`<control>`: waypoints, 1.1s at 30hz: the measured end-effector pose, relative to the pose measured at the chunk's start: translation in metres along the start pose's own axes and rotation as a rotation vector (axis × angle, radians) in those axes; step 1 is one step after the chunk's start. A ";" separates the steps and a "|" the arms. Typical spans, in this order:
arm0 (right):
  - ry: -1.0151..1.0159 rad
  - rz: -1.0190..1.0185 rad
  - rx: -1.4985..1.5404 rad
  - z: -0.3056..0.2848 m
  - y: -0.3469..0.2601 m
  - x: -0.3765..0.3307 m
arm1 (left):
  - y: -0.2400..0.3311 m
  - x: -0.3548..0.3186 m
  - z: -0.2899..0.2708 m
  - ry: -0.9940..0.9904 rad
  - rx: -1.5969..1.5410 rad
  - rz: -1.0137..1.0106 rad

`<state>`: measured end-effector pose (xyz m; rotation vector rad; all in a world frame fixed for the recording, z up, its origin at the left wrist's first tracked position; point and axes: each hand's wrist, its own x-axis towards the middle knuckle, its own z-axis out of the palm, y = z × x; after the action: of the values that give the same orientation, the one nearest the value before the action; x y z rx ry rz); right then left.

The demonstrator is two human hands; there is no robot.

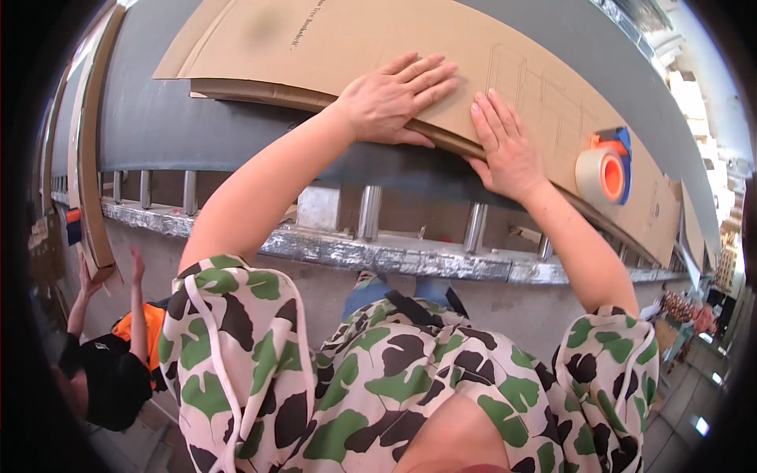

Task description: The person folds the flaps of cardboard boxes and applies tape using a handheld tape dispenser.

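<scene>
Grey belting (244,132) is being partly covered by a cardboard carton (473,59), its far edge being partly cropped, its underside hidden. On its near edge, the left hand (388,101) and right hand (511,155) are being held wide, fingers extended flat.

Beyond the hands (386,102), the view's upper edge cuts off the cardboard box (453,39). Right of them, distant clutter (695,311) is blurred.

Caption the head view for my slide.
Left hand and right hand rest their fingers on a long cardboard box carrying a tape dispenser.
</scene>
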<state>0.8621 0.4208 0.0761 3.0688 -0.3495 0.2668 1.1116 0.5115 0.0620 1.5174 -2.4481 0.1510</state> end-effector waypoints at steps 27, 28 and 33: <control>0.683 0.354 0.210 -0.016 0.000 0.029 | 0.007 -0.005 -0.007 -0.059 0.207 0.010; 0.702 0.241 0.087 -0.046 0.013 0.009 | 0.007 -0.021 -0.007 -0.068 0.216 -0.030; 0.011 1.149 0.328 -0.110 0.115 -0.130 | 0.011 -0.015 -0.015 -0.015 0.207 0.001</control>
<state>0.6926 0.3440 0.1641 2.7100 -2.1940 0.3746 1.1104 0.5325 0.0731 1.6040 -2.5108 0.4060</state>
